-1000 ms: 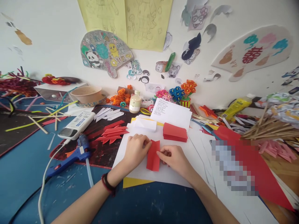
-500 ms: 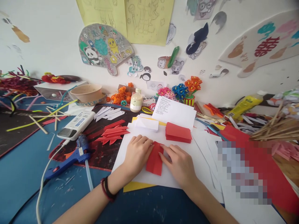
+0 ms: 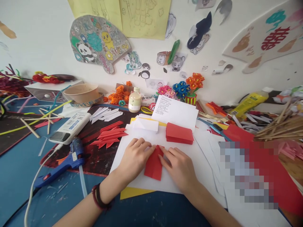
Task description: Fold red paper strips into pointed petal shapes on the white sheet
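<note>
A small red paper rectangle with a lengthwise crease lies on white paper sheets in front of me. My left hand is closed at its upper left edge, fingers curled and the tips pressing the paper. At the upper right corner, my right hand grips the paper between thumb and forefinger. The two hands' fingertips almost meet at the top edge, which they partly hide. Just beyond them sits a stack of red paper rectangles, with folded white paper to its left.
Folded red strips and white strips lie on a dark mat to the left. A blue glue gun and a white power strip with its cable are nearer. Bamboo sticks and red sheets crowd the right.
Both hands keep hold of the red paper, and their fingertips have closed in slightly at its top edge. The camera view has shifted a little.
</note>
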A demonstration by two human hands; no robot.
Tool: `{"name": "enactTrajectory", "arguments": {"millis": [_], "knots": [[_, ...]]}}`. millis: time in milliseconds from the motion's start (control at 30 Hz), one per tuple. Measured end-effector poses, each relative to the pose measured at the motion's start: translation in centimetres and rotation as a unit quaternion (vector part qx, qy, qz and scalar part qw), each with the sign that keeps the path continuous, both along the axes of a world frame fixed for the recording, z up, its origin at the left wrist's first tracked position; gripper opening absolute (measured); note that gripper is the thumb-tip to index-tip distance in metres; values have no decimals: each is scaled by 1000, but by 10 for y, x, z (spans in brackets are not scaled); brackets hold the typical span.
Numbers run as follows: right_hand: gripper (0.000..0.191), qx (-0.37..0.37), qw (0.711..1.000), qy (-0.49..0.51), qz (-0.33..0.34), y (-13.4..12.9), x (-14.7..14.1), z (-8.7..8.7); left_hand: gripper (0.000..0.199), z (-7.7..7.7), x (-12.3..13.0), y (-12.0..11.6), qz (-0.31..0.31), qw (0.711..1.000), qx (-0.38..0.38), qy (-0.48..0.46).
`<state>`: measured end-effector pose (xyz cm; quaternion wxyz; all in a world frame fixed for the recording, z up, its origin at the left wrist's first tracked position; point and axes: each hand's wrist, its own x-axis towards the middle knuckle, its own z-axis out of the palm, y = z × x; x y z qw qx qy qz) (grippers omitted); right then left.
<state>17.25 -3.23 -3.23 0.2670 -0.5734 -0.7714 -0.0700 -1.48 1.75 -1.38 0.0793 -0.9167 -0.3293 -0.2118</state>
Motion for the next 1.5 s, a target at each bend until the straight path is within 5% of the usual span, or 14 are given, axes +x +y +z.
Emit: {"name": "enactTrajectory", "arguments": {"millis": [467, 833, 1167, 1500], "knots": [[31, -19, 1000, -13, -5, 1, 1, 3, 18, 5, 0, 1, -46, 994, 30, 98], [32, -26, 999, -43, -3, 1, -1, 4, 20, 1, 3, 1, 18, 999, -25, 11], [32, -17, 999, -49, -18, 1, -2, 1, 30, 0, 7, 5, -113, 990, 33, 80], [32, -16, 999, -43, -24, 0, -1, -2, 30, 1, 8, 5, -141, 983, 63, 97]]}}
